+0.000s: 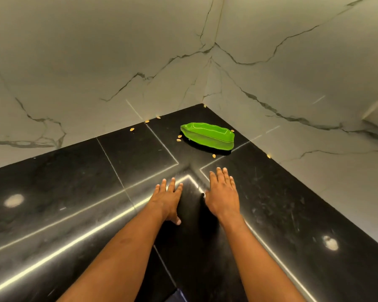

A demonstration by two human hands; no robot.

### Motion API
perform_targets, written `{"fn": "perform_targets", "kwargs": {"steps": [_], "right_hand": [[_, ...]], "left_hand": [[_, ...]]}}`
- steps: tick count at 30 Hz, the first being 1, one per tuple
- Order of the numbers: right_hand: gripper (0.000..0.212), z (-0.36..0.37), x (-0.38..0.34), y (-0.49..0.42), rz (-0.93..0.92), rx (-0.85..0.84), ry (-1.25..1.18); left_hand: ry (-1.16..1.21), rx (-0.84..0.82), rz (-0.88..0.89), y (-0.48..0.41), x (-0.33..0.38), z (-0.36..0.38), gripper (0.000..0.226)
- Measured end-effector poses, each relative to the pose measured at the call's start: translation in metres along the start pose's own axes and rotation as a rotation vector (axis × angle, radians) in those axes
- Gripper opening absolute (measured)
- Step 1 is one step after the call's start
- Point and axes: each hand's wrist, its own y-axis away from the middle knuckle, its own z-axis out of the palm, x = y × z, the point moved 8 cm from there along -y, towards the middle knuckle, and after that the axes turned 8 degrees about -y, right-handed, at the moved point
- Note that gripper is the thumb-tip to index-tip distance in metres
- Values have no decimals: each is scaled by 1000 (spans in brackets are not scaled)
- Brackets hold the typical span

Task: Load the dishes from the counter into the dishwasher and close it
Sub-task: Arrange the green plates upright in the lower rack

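Leaf-shaped green dish (208,136) lying in the far corner of the black counter (74,182), scattered seeds (179,138) beside it. Both hands, left (167,198) and right (223,192), are flat, fingers extended, empty. Dish likely light, rigid, glossy-slick; grasp by the long rim.

Soft, dimmish light comes from above; my black bench (59,175) throws back bright streaks and two pale glare spots; a dark shadow lies between my left hand (167,199) and right hand (222,194); the wide lens bends lines near the edges.
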Motion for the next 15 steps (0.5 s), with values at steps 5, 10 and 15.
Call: {"fn": "perform_targets", "kwargs": {"steps": [5, 10, 15], "right_hand": [[61, -5, 23, -75, -36, 17, 64], [44, -1, 22, -149, -72, 57, 161], [33, 23, 15, -199, -56, 30, 302]], "left_hand": [[11, -168, 51, -52, 8, -14, 137], [-25, -121, 83, -66, 4, -22, 123], [41, -161, 70, -67, 6, -16, 122]]}}
